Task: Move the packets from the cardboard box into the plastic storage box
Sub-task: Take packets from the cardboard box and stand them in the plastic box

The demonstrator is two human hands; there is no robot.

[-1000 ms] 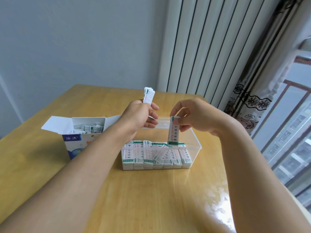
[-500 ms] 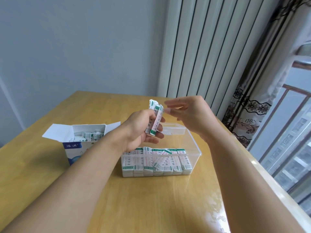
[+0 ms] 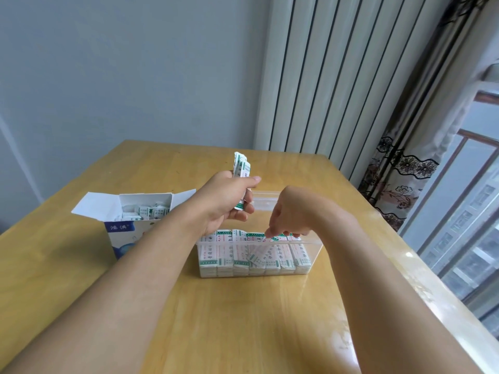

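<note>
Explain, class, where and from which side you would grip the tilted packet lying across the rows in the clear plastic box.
Pinch the tilted white-and-green packet at its raised upper end, coming from above through the clear plastic storage box's open top. It lies askew over tightly packed rows, so only that end stands free, probably.

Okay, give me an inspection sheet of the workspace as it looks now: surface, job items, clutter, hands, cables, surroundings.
Surface: wooden table, glossy, with glare near the right edge.
Job's things: open cardboard box on the left, packets inside it; clear plastic storage box at centre, with a row of packets standing along its near wall and one tilted packet among them.
Clutter: nothing seen.
Hands: left hand grips a bundle of packets above the storage box; right hand reaches down into the box, fingers at the tilted packet, grip unclear.
Cables: nothing seen.
Surroundings: grey wall, white radiator, patterned curtain, window to the right.
</note>
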